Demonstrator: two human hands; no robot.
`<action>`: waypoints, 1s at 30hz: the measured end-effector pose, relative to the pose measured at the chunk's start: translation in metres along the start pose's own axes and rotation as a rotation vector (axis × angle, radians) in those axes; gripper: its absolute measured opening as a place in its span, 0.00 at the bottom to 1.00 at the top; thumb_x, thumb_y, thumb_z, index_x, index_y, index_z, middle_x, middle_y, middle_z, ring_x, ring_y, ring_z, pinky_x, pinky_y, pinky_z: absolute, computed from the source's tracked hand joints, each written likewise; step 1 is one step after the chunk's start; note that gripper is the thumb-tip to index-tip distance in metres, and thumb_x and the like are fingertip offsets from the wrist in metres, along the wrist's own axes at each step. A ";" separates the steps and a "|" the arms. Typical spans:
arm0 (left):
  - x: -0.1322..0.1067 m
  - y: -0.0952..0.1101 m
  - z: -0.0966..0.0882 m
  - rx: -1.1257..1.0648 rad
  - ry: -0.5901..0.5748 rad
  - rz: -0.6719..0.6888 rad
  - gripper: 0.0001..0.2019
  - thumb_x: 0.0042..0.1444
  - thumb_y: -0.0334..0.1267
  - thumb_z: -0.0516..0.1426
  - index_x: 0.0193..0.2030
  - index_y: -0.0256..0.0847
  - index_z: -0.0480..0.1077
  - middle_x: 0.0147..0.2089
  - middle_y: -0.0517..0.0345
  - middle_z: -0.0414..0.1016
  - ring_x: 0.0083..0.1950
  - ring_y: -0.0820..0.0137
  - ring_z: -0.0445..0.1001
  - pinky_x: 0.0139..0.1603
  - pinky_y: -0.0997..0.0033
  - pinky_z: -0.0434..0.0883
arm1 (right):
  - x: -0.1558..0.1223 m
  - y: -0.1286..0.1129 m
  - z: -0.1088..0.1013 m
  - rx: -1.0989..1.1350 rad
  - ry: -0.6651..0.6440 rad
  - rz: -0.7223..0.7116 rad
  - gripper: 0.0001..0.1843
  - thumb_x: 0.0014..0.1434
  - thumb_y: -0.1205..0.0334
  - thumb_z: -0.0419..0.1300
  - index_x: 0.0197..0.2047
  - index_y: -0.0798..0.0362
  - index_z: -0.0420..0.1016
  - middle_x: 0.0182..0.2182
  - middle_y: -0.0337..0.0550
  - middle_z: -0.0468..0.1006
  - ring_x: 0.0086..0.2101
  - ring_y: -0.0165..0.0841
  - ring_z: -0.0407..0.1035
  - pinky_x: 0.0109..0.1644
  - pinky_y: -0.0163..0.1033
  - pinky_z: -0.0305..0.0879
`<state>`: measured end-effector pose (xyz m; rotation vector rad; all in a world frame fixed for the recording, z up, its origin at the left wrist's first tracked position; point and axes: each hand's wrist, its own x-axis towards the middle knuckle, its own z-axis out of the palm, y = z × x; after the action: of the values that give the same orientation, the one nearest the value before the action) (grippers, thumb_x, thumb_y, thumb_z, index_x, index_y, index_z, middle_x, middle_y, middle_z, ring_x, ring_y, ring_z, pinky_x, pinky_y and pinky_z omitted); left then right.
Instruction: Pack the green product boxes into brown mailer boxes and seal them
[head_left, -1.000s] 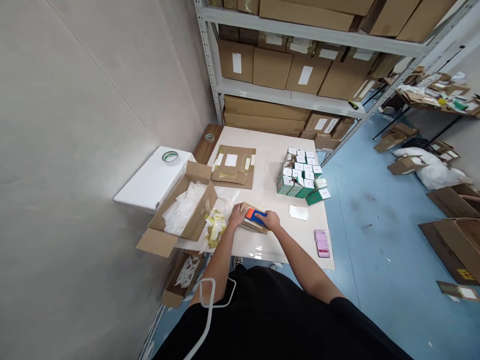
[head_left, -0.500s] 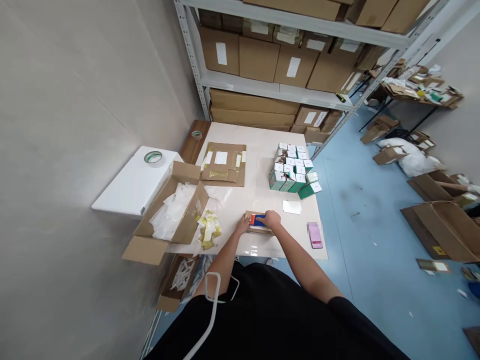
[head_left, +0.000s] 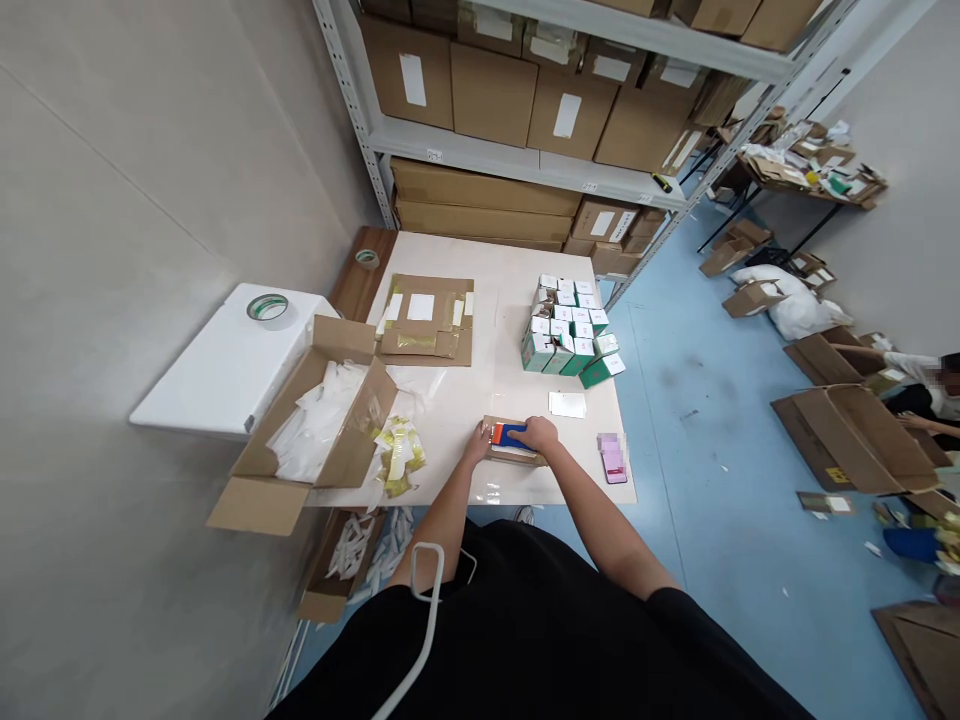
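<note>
Both hands in front of torso (head_left: 517, 620), near each other, small gap between fingers. Left hand (head_left: 478, 443): left of right fingers, slightly closer to body, finger curl not readable. Right hand (head_left: 538, 434): curled in a grip, thumb pointing toward left fingers. Left forearm (head_left: 442, 508) runs back and left from its fingers; right forearm (head_left: 598, 510) back and right. Elbows wider than hands.
</note>
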<state>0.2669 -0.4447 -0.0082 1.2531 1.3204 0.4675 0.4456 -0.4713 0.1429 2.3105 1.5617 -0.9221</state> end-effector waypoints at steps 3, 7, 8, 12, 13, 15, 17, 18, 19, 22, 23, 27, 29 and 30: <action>-0.002 0.003 0.000 -0.018 -0.009 -0.047 0.25 0.72 0.49 0.48 0.68 0.37 0.66 0.64 0.41 0.77 0.62 0.54 0.77 0.66 0.57 0.70 | -0.001 0.012 -0.007 -0.037 -0.027 -0.044 0.34 0.60 0.30 0.64 0.49 0.54 0.83 0.51 0.57 0.84 0.48 0.45 0.80 0.42 0.37 0.69; -0.003 0.009 0.000 -0.045 -0.023 -0.070 0.22 0.73 0.46 0.49 0.66 0.38 0.67 0.63 0.41 0.79 0.60 0.54 0.78 0.64 0.58 0.71 | -0.004 0.030 -0.012 -0.058 -0.013 -0.037 0.35 0.59 0.29 0.64 0.48 0.55 0.83 0.49 0.57 0.84 0.47 0.45 0.80 0.40 0.37 0.68; -0.003 0.009 0.000 -0.052 -0.027 -0.071 0.21 0.73 0.45 0.48 0.65 0.38 0.68 0.62 0.41 0.79 0.59 0.55 0.79 0.64 0.58 0.71 | -0.004 0.033 -0.012 -0.055 -0.010 -0.023 0.35 0.60 0.29 0.64 0.48 0.55 0.83 0.49 0.57 0.84 0.48 0.45 0.80 0.40 0.37 0.68; -0.002 0.009 0.000 -0.045 -0.018 -0.091 0.21 0.72 0.46 0.50 0.65 0.39 0.68 0.62 0.42 0.79 0.60 0.53 0.79 0.65 0.57 0.70 | -0.006 0.045 -0.012 -0.028 -0.016 -0.007 0.34 0.60 0.30 0.64 0.47 0.55 0.84 0.48 0.56 0.85 0.46 0.44 0.80 0.39 0.36 0.67; -0.002 0.009 -0.001 -0.037 -0.012 -0.097 0.21 0.71 0.46 0.51 0.65 0.40 0.68 0.63 0.42 0.79 0.61 0.53 0.78 0.66 0.57 0.69 | -0.007 0.050 -0.013 -0.022 -0.011 -0.013 0.33 0.60 0.30 0.64 0.46 0.54 0.84 0.46 0.56 0.85 0.45 0.43 0.80 0.39 0.36 0.66; -0.002 0.007 -0.001 -0.021 0.000 -0.108 0.22 0.70 0.48 0.52 0.66 0.41 0.67 0.65 0.42 0.78 0.63 0.52 0.77 0.67 0.57 0.68 | -0.008 0.063 -0.014 -0.030 0.011 -0.018 0.31 0.60 0.31 0.65 0.44 0.54 0.84 0.44 0.55 0.85 0.44 0.43 0.80 0.38 0.36 0.66; -0.002 0.006 -0.001 -0.002 0.007 -0.118 0.23 0.70 0.49 0.53 0.66 0.41 0.67 0.66 0.42 0.76 0.65 0.51 0.75 0.68 0.56 0.66 | -0.009 0.078 -0.015 -0.052 0.033 0.002 0.30 0.60 0.33 0.66 0.43 0.54 0.84 0.44 0.56 0.85 0.44 0.43 0.80 0.38 0.36 0.65; -0.001 0.006 -0.001 0.007 0.009 -0.122 0.24 0.70 0.49 0.53 0.67 0.41 0.66 0.67 0.41 0.76 0.66 0.50 0.74 0.69 0.56 0.65 | -0.010 0.084 -0.015 -0.054 0.034 0.014 0.29 0.60 0.34 0.66 0.44 0.54 0.84 0.45 0.55 0.85 0.44 0.43 0.80 0.37 0.36 0.65; -0.001 0.006 -0.002 0.016 0.010 -0.126 0.24 0.70 0.49 0.53 0.68 0.40 0.66 0.67 0.41 0.75 0.67 0.50 0.74 0.69 0.55 0.65 | -0.010 0.090 -0.015 -0.048 0.028 0.021 0.29 0.60 0.34 0.66 0.44 0.54 0.84 0.45 0.55 0.85 0.44 0.42 0.80 0.37 0.36 0.64; 0.000 0.006 -0.002 0.039 0.004 -0.130 0.25 0.70 0.48 0.52 0.68 0.39 0.65 0.68 0.40 0.74 0.68 0.50 0.73 0.69 0.55 0.64 | -0.011 0.101 -0.015 -0.027 0.008 -0.004 0.31 0.60 0.31 0.64 0.43 0.53 0.84 0.44 0.54 0.85 0.42 0.42 0.79 0.36 0.35 0.63; 0.000 0.006 -0.002 0.046 0.001 -0.129 0.24 0.70 0.48 0.52 0.68 0.39 0.65 0.68 0.41 0.74 0.67 0.50 0.73 0.69 0.55 0.65 | -0.011 0.104 -0.015 -0.028 0.012 -0.018 0.31 0.60 0.31 0.64 0.42 0.53 0.84 0.44 0.54 0.86 0.43 0.42 0.79 0.36 0.35 0.63; 0.000 0.008 -0.003 0.072 -0.003 -0.127 0.24 0.71 0.48 0.52 0.69 0.40 0.65 0.67 0.43 0.76 0.66 0.52 0.74 0.68 0.58 0.66 | -0.013 0.113 -0.017 -0.042 0.024 0.011 0.30 0.60 0.32 0.65 0.41 0.54 0.84 0.44 0.55 0.85 0.42 0.42 0.79 0.34 0.35 0.61; 0.000 0.007 -0.003 0.086 -0.006 -0.128 0.25 0.71 0.49 0.52 0.69 0.39 0.65 0.67 0.42 0.75 0.67 0.51 0.73 0.68 0.58 0.66 | -0.016 0.121 -0.018 -0.022 0.013 0.017 0.30 0.60 0.32 0.64 0.41 0.54 0.84 0.43 0.54 0.86 0.41 0.42 0.79 0.34 0.35 0.60; 0.000 0.007 -0.003 0.091 -0.009 -0.129 0.25 0.71 0.49 0.52 0.69 0.39 0.65 0.68 0.42 0.75 0.67 0.51 0.73 0.68 0.58 0.66 | -0.018 0.125 -0.019 -0.015 0.014 0.014 0.30 0.61 0.32 0.64 0.40 0.54 0.83 0.42 0.54 0.86 0.41 0.42 0.79 0.34 0.36 0.60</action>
<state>0.2670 -0.4407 -0.0019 1.2344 1.4188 0.3135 0.5602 -0.5285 0.1470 2.3198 1.5511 -0.8894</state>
